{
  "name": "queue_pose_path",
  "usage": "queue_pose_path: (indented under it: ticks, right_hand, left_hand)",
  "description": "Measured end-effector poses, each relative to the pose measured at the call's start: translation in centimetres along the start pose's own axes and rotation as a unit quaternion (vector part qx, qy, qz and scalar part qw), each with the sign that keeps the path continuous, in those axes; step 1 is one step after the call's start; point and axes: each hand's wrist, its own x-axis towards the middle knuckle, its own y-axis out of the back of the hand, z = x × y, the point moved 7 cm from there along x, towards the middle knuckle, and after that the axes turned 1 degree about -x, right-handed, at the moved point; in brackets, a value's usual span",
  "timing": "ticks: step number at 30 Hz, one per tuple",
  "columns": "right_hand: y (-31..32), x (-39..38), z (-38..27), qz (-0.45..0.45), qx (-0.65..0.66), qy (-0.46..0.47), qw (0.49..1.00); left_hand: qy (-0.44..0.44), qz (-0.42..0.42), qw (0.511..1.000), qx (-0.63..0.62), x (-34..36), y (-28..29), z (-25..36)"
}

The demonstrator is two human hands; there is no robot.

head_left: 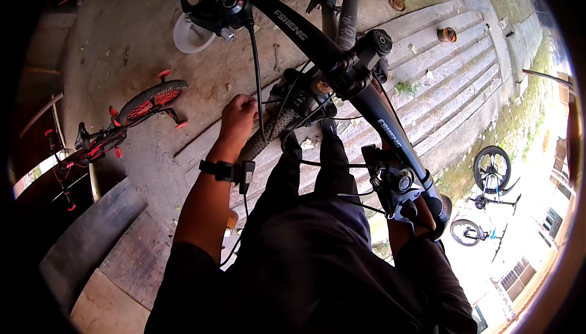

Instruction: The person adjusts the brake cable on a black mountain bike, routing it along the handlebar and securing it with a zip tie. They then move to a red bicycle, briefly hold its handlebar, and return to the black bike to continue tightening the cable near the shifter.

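A black bicycle handlebar [293, 29] runs diagonally across my view, with the stem [360, 59] at its middle, a left lever and shifter [229, 4] and a right one [400, 184], and black cables hanging below. My left hand [239, 115] has its fingers curled beside a hanging cable, left of the fork crown [293, 93]; what is in them I cannot make out. The front tire [256, 145] shows behind that wrist. My right hand [387, 145] is mostly hidden behind the right side of the bar and its shifter, so its fingers cannot be seen.
A red-and-black small bike [152, 105] lies at left. A white bowl [190, 41], a wrench [276, 58] and a rusty can [447, 35] lie on the concrete ground [128, 47]. Shallow steps [439, 90] cross the right. Another bike [488, 172] is in bright light at far right.
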Motion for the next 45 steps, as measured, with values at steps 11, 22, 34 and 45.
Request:
queue_pose_path:
  ticks: [11,22,34,45]
  right_hand:
    - [-0.6,-2.1,0.6,-0.058,0.067,-0.004,0.996]
    - [-0.1,-3.9,-0.2,-0.114,0.266,-0.207,0.935]
    - [6.2,-10.9,-8.9,-0.140,0.579,-0.043,0.802]
    - [11.1,-15.3,-7.2,-0.155,0.579,-0.125,0.790]
  left_hand:
    - [0.070,0.111,0.982,-0.138,-8.4,16.1,-7.0]
    - [0.140,-0.154,0.970,-0.126,-22.7,17.0,-2.0]
    - [0.099,-0.510,0.853,-0.053,-23.9,1.0,1.3]
    - [0.066,-0.453,0.874,-0.160,-24.9,-6.0,4.0]
